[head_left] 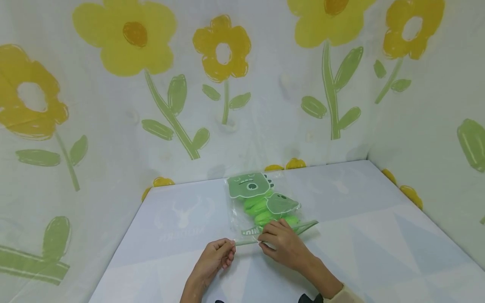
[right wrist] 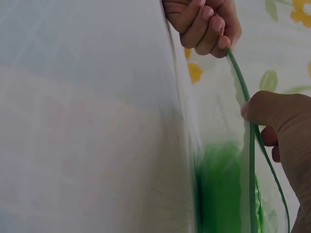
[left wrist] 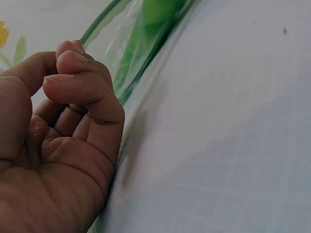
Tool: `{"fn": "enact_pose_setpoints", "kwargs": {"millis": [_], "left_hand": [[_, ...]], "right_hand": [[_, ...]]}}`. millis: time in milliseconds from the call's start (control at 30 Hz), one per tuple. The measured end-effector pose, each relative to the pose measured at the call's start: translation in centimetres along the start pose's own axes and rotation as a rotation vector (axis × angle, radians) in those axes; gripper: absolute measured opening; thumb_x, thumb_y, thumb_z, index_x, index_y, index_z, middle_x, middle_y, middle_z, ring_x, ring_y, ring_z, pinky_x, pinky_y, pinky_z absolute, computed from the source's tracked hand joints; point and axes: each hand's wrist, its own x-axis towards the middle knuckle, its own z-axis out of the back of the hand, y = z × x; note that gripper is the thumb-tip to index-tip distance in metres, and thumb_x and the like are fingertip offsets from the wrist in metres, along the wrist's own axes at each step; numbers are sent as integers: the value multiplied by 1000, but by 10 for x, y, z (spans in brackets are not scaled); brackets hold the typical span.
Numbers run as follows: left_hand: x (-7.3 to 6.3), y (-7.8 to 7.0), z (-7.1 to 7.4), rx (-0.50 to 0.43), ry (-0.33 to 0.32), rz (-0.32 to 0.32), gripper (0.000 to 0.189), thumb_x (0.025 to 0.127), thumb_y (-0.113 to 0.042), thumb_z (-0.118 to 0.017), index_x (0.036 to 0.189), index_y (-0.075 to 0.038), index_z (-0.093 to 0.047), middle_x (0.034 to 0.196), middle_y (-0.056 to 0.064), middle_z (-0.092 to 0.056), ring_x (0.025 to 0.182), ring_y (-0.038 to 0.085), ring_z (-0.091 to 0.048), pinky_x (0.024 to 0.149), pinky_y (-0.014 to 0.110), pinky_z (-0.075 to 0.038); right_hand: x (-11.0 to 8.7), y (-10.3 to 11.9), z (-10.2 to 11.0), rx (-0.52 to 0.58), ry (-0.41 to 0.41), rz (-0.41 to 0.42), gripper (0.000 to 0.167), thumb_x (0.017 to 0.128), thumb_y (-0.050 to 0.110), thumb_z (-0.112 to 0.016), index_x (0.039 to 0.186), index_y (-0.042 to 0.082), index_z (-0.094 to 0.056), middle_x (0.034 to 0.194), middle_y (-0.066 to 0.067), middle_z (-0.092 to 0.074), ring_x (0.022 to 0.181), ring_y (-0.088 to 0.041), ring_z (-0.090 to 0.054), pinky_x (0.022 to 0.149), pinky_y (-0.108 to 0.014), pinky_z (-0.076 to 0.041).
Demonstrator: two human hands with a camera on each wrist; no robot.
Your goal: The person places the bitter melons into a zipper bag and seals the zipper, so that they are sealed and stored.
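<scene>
A clear zip bag (head_left: 235,206) printed with green cartoon monsters lies on the table with bright green, rounded items (head_left: 255,206) inside; their kind is hard to tell. My left hand (head_left: 215,257) pinches the left end of the bag's green zip edge between thumb and fingertips. Farther along that edge, my right hand (head_left: 284,244) pinches the green zip strip (right wrist: 248,141). In the right wrist view the two sides of the strip spread apart beyond the right thumb, while between the hands they run together. The left wrist view shows the left hand's fingers (left wrist: 82,90) curled in.
The white table (head_left: 182,235) has pale blue patterns. Behind and beside it hangs a white cloth (head_left: 265,105) printed with yellow flowers. Two small dark objects (head_left: 310,299) show at the bottom edge of the head view, near the right sleeve (head_left: 345,295).
</scene>
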Motion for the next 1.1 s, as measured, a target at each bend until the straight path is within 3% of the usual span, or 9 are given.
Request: {"fn": "enact_pose_setpoints", "kwargs": {"millis": [333, 1100], "left_hand": [[-1, -5, -1, 4, 2, -7, 27, 98, -26, -65, 90, -1, -63, 74, 1, -58, 60, 8, -50, 50, 18, -43], [-1, -1, -1, -13, 4, -5, 25, 98, -24, -65, 89, -1, -63, 73, 0, -58, 59, 7, -50, 49, 17, -43]], "right_hand": [[1, -3, 3, -7, -28, 44, 20, 70, 10, -87, 86, 17, -75, 87, 9, -60, 83, -10, -55, 73, -27, -41], [-5, -5, 7, 15, -33, 24, 20, 71, 10, -87, 86, 16, -76, 86, 10, -60, 83, -9, -55, 72, -26, -40]]}}
